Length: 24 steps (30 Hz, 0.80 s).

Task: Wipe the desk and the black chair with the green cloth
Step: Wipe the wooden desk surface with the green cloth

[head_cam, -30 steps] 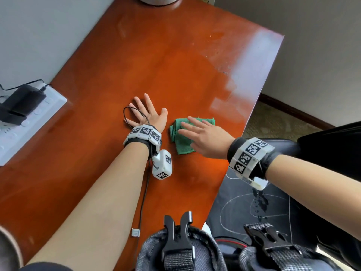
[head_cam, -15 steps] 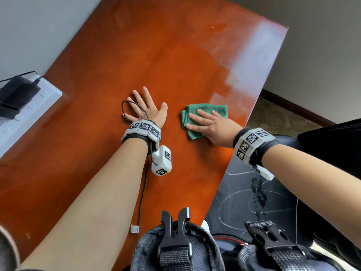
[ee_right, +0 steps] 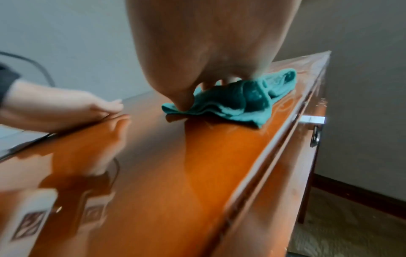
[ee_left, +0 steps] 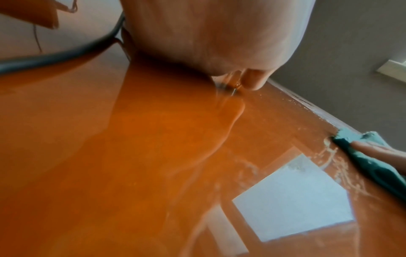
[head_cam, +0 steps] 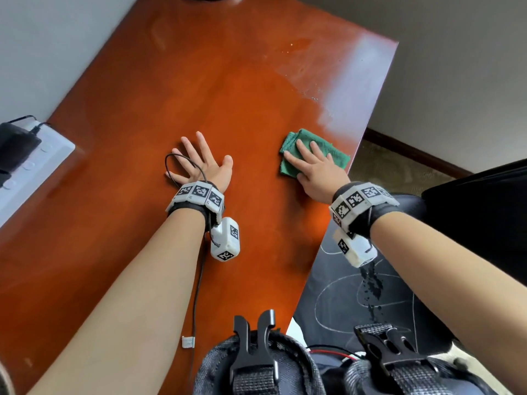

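Note:
A folded green cloth (head_cam: pixel 293 138) (ee_right: pixel 241 99) (ee_left: pixel 371 167) lies on the glossy red-brown desk (head_cam: pixel 228 81) close to its right edge. My right hand (head_cam: pixel 310 163) presses flat on the cloth with straight fingers. My left hand (head_cam: pixel 199 163) rests flat on the desk, fingers spread, a short way left of the cloth. The left hand (ee_right: pixel 66 109) shows in the right wrist view too. The black chair (head_cam: pixel 370 295) stands under the desk's right edge, its seat marked with pale chalk-like lines.
A white power strip (head_cam: pixel 34 166) with a black adapter (head_cam: pixel 14 143) lies at the desk's left edge by the wall. A thin black cable (head_cam: pixel 196 280) runs along my left forearm. Dusty streaks (head_cam: pixel 308 92) mark the far right of the desk. Carpet (head_cam: pixel 393 163) lies beyond the edge.
My right hand has slid the cloth to the right, away from the left hand and toward the desk's right edge. The left hand has stayed flat in place.

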Each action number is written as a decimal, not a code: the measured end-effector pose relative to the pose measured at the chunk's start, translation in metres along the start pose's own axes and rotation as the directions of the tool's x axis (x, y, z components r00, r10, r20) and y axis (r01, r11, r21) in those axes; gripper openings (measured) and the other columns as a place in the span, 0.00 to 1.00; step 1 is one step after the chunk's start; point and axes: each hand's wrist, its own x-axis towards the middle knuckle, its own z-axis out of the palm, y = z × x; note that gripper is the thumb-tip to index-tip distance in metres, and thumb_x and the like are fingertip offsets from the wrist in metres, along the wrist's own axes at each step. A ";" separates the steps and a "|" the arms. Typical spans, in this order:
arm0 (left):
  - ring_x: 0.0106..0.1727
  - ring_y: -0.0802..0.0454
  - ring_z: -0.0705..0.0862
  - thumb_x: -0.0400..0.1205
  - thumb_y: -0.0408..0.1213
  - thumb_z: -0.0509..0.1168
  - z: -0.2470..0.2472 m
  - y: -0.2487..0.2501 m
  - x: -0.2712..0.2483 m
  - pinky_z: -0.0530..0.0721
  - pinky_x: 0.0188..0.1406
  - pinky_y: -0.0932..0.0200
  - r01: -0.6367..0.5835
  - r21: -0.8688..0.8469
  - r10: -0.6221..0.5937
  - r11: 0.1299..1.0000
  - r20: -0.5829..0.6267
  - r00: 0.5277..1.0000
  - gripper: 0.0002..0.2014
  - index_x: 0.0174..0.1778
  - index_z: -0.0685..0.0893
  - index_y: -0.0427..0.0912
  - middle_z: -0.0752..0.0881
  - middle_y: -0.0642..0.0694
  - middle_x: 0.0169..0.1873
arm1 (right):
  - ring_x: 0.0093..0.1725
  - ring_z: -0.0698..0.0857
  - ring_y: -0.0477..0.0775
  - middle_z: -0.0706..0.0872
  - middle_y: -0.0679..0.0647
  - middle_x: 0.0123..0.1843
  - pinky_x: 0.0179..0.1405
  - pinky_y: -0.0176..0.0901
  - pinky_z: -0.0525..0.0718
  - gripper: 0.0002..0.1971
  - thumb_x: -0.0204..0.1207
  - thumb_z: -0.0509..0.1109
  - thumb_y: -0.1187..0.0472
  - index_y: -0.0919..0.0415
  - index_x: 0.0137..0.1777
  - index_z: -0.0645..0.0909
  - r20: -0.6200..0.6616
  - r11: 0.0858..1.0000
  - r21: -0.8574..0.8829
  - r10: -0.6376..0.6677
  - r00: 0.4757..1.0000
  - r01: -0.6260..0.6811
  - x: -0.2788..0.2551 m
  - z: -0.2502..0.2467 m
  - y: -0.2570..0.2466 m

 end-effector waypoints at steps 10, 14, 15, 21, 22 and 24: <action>0.81 0.40 0.30 0.83 0.53 0.49 0.000 0.001 -0.002 0.33 0.74 0.28 0.014 0.017 -0.013 1.000 -0.022 1.000 0.37 0.82 0.33 0.51 0.31 0.45 0.81 | 0.84 0.46 0.53 0.43 0.52 0.86 0.82 0.48 0.52 0.31 0.84 0.54 0.65 0.53 0.84 0.47 -0.121 0.990 0.140 -0.016 0.993 0.033 -0.031 0.024 0.007; 0.81 0.40 0.31 0.83 0.53 0.49 0.000 0.002 -0.002 0.33 0.74 0.28 0.019 0.016 -0.019 1.000 -0.026 0.999 0.37 0.82 0.33 0.51 0.32 0.44 0.82 | 0.84 0.42 0.56 0.40 0.54 0.85 0.82 0.56 0.46 0.31 0.85 0.53 0.61 0.52 0.84 0.44 -0.095 0.995 0.088 0.044 0.994 -0.036 -0.026 0.028 0.010; 0.81 0.40 0.31 0.84 0.53 0.49 0.000 0.002 -0.002 0.33 0.74 0.28 0.019 0.017 -0.019 1.000 -0.025 1.000 0.37 0.82 0.33 0.51 0.32 0.44 0.82 | 0.84 0.41 0.56 0.40 0.55 0.85 0.81 0.56 0.46 0.31 0.85 0.53 0.61 0.53 0.84 0.44 -0.104 0.994 0.090 0.066 0.992 -0.057 -0.023 0.028 0.012; 0.81 0.40 0.30 0.84 0.54 0.47 -0.001 0.003 -0.002 0.33 0.74 0.28 0.019 0.018 -0.019 1.000 -0.008 1.000 0.37 0.82 0.32 0.51 0.31 0.45 0.81 | 0.84 0.40 0.56 0.39 0.55 0.85 0.81 0.56 0.42 0.29 0.86 0.49 0.55 0.54 0.84 0.43 -0.156 0.984 0.067 0.173 0.972 -0.164 0.008 0.008 0.042; 0.81 0.40 0.30 0.84 0.54 0.47 -0.001 0.003 -0.002 0.34 0.74 0.28 0.017 0.024 -0.017 1.000 -0.004 1.000 0.37 0.82 0.32 0.51 0.31 0.45 0.81 | 0.84 0.40 0.56 0.38 0.55 0.85 0.81 0.55 0.41 0.29 0.86 0.48 0.54 0.54 0.84 0.43 -0.151 0.984 0.060 0.177 0.972 -0.170 0.014 0.003 0.049; 0.81 0.39 0.30 0.84 0.54 0.47 -0.002 0.003 -0.002 0.34 0.74 0.28 0.017 0.035 -0.018 0.999 0.010 1.000 0.37 0.82 0.32 0.51 0.31 0.45 0.81 | 0.84 0.39 0.55 0.37 0.54 0.85 0.81 0.54 0.40 0.28 0.87 0.47 0.53 0.53 0.84 0.42 -0.130 0.985 0.045 0.174 0.976 -0.169 0.023 -0.006 0.060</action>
